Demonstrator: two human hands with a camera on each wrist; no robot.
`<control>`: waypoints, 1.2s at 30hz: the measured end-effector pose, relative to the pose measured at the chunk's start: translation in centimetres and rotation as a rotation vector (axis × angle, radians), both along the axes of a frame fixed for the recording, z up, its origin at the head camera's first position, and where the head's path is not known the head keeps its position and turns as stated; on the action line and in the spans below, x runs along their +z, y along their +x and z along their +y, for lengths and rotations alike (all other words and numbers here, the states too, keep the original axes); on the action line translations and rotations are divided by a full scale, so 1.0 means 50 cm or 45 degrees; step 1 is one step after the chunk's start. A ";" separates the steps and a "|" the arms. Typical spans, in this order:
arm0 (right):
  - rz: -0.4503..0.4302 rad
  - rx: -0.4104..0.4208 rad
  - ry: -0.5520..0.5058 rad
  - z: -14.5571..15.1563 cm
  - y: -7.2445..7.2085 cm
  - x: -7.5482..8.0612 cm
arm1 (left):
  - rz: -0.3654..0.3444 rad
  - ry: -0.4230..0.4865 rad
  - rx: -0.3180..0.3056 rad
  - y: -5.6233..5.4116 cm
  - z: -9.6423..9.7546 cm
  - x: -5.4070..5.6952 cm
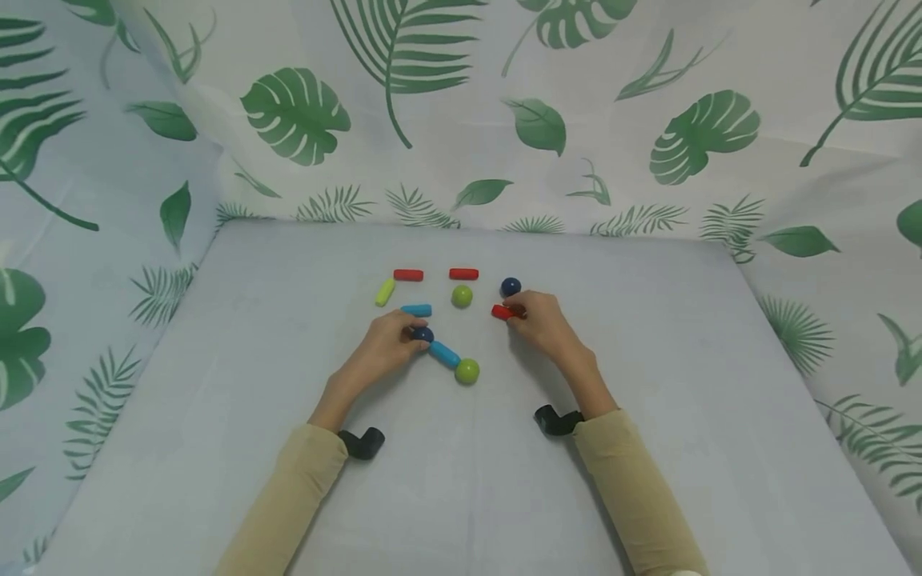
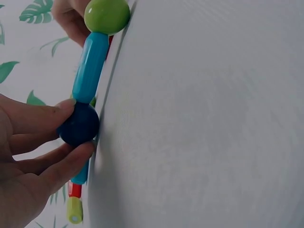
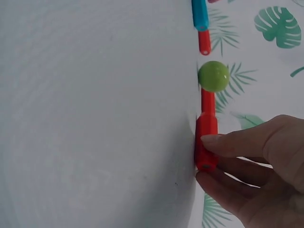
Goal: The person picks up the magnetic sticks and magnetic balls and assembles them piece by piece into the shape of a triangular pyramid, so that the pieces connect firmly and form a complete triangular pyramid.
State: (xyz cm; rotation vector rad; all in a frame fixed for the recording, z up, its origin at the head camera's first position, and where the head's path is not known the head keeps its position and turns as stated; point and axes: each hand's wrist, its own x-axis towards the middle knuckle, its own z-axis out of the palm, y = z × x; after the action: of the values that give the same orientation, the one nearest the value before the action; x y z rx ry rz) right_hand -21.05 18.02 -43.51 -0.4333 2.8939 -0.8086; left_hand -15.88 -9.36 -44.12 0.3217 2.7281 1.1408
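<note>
My left hand pinches a dark blue ball between thumb and fingers. Against this ball sits one end of a blue stick, and a green ball meets its other end, so the three form a slanting row. To the right, my right hand holds a red stick with the thumb on its side and fingers around the near end. A second dark blue ball lies just beyond the right fingertips. Another blue stick is right by the left fingertips.
Two red sticks, one on the left and one nearer the middle, lie farther back on the white table. A yellow-green stick rests at the left of the group. Another green ball sits between the hands. Leaf-patterned cloth borders the table.
</note>
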 end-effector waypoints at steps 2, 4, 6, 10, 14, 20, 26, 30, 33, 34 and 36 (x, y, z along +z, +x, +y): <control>-0.002 0.021 0.010 -0.001 0.001 0.002 | -0.003 -0.003 -0.009 -0.002 0.004 0.000; 0.002 0.050 0.019 -0.003 0.002 0.004 | 0.003 -0.010 -0.024 -0.006 0.008 0.000; 0.009 0.081 0.017 -0.004 0.003 0.007 | 0.007 -0.014 -0.034 -0.010 0.013 -0.001; 0.015 0.145 0.014 -0.009 0.000 0.007 | 0.003 -0.017 -0.045 -0.018 0.018 0.001; 0.014 0.207 0.007 -0.012 -0.001 0.007 | -0.030 -0.018 -0.047 -0.022 0.019 0.006; 0.035 0.310 0.023 -0.021 -0.003 0.012 | -0.071 0.002 -0.056 -0.029 0.017 0.008; 0.031 0.400 0.041 -0.037 -0.004 0.020 | -0.079 0.001 -0.076 -0.034 0.016 0.004; 0.031 0.460 0.049 -0.051 -0.004 0.025 | -0.065 0.000 -0.078 -0.034 0.015 -0.001; 0.027 0.481 0.065 -0.061 -0.003 0.027 | -0.056 0.000 -0.079 -0.033 0.015 -0.002; 0.022 0.483 0.069 -0.065 -0.003 0.028 | -0.053 -0.002 -0.078 -0.034 0.015 -0.002; 0.015 0.489 0.072 -0.072 -0.002 0.029 | -0.051 -0.005 -0.078 -0.034 0.014 -0.002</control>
State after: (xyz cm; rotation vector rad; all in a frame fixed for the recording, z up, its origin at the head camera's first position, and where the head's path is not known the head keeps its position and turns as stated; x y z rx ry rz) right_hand -21.13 14.44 -42.08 -0.9504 2.7020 -0.6596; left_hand -17.57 -8.63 -44.20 0.3755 2.6659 1.1140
